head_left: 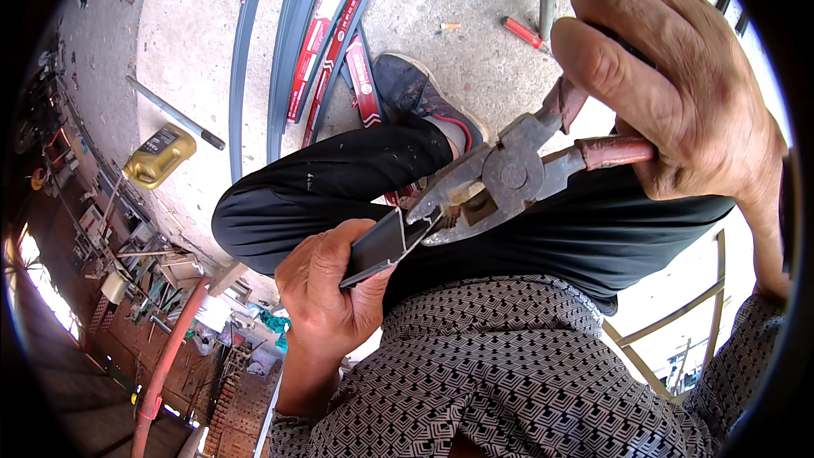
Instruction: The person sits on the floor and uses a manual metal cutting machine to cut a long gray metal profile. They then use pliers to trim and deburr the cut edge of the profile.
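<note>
Pinched between the thumb and fingers of my left hand (326, 297) is a short piece of dark grey channel profile (373, 250), its cut end turned up and to the right. My right hand (678, 76) is closed round the red-sleeved handles of worn combination pliers (513, 171). The handles are spread, and the pliers' jaws are parted around the thin edge at the profile's end. Whether the jaws press on that edge, I cannot tell. Both hands are above my lap.
Long grey profiles (292, 51), some with red and white film, lie on the concrete floor beside my shoe (415, 85). A red-handled tool (523, 32) lies beyond. To the left are a gold bottle (159, 155), a metal tube (174, 112) and cluttered scrap (182, 280).
</note>
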`<action>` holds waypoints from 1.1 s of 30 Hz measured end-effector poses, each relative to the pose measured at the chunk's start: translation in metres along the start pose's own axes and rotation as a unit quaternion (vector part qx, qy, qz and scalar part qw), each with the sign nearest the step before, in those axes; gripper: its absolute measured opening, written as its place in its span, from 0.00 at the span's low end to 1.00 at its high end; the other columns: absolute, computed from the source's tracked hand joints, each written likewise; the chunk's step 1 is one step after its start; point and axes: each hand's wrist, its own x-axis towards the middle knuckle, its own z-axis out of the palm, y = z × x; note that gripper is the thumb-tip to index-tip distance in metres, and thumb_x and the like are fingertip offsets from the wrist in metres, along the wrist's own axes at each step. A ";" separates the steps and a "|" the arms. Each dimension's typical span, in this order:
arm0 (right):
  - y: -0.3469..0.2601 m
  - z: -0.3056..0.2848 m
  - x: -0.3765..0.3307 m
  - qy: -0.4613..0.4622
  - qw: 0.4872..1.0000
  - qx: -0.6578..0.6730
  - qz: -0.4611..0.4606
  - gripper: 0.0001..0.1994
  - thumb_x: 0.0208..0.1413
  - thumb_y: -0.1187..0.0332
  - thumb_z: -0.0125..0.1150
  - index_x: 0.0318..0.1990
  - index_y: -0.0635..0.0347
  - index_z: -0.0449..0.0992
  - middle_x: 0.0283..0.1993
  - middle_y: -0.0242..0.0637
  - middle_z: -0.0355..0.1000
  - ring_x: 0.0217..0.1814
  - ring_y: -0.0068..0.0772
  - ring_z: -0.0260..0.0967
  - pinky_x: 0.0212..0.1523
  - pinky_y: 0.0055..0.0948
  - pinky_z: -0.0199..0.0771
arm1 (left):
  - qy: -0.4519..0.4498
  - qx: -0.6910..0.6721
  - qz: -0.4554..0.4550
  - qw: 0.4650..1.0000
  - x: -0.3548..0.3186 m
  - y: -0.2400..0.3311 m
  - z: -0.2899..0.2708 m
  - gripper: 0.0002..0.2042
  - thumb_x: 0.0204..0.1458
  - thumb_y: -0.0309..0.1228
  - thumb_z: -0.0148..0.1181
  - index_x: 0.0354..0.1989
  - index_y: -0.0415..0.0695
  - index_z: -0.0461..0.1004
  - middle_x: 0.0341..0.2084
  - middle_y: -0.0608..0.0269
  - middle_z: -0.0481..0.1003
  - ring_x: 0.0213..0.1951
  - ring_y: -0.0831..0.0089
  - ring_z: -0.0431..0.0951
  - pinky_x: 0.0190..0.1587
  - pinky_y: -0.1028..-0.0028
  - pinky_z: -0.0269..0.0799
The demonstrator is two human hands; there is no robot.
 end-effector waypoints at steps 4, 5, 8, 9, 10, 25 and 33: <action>0.001 -0.001 0.001 -0.005 1.000 0.003 0.011 0.24 0.50 0.59 0.60 0.51 0.67 0.73 0.43 0.51 0.70 0.46 0.51 0.73 0.46 0.45 0.73 | 0.005 0.000 0.006 1.000 0.001 -0.001 0.002 0.16 0.61 0.30 0.69 0.49 0.29 0.76 0.34 0.51 0.83 0.30 0.65 0.83 0.36 0.71 0.76; 0.001 0.000 0.001 -0.006 1.000 0.004 0.014 0.24 0.50 0.60 0.60 0.51 0.67 0.73 0.43 0.51 0.70 0.46 0.51 0.73 0.46 0.45 0.73 | 0.003 0.003 0.005 1.000 0.001 -0.001 0.001 0.16 0.61 0.30 0.68 0.49 0.29 0.76 0.34 0.51 0.83 0.30 0.64 0.83 0.36 0.71 0.76; 0.001 -0.001 0.001 -0.009 1.000 0.006 0.022 0.24 0.50 0.60 0.60 0.51 0.68 0.73 0.43 0.51 0.70 0.47 0.51 0.73 0.46 0.45 0.73 | 0.001 0.007 0.002 1.000 0.001 -0.001 0.001 0.16 0.61 0.30 0.68 0.49 0.29 0.76 0.34 0.51 0.83 0.30 0.64 0.83 0.36 0.71 0.76; 0.001 -0.001 0.002 -0.011 1.000 0.007 0.025 0.24 0.50 0.61 0.60 0.51 0.68 0.73 0.43 0.51 0.70 0.47 0.51 0.73 0.47 0.45 0.73 | 0.001 0.007 0.000 1.000 0.001 -0.001 0.001 0.16 0.61 0.30 0.68 0.49 0.29 0.76 0.34 0.51 0.83 0.30 0.64 0.83 0.36 0.71 0.76; 0.001 -0.001 0.002 -0.012 1.000 0.008 0.028 0.23 0.50 0.61 0.60 0.51 0.68 0.73 0.43 0.51 0.70 0.47 0.51 0.73 0.47 0.45 0.73 | 0.002 0.007 0.000 1.000 0.001 0.000 0.002 0.16 0.61 0.30 0.68 0.48 0.29 0.76 0.34 0.51 0.83 0.30 0.64 0.83 0.36 0.71 0.76; 0.001 0.001 0.003 -0.028 0.997 0.021 0.067 0.21 0.51 0.65 0.60 0.51 0.68 0.72 0.43 0.52 0.71 0.48 0.53 0.74 0.49 0.46 0.74 | 0.018 0.007 0.015 1.000 0.004 -0.002 0.004 0.15 0.57 0.29 0.71 0.46 0.31 0.76 0.32 0.52 0.82 0.26 0.60 0.81 0.31 0.67 0.76; -0.001 0.005 0.002 -0.036 0.995 0.027 0.087 0.20 0.51 0.67 0.60 0.51 0.68 0.72 0.43 0.53 0.72 0.48 0.54 0.75 0.50 0.47 0.74 | 0.000 0.013 0.002 1.000 0.002 0.000 0.001 0.16 0.60 0.31 0.69 0.48 0.30 0.77 0.35 0.51 0.83 0.32 0.62 0.84 0.38 0.69 0.77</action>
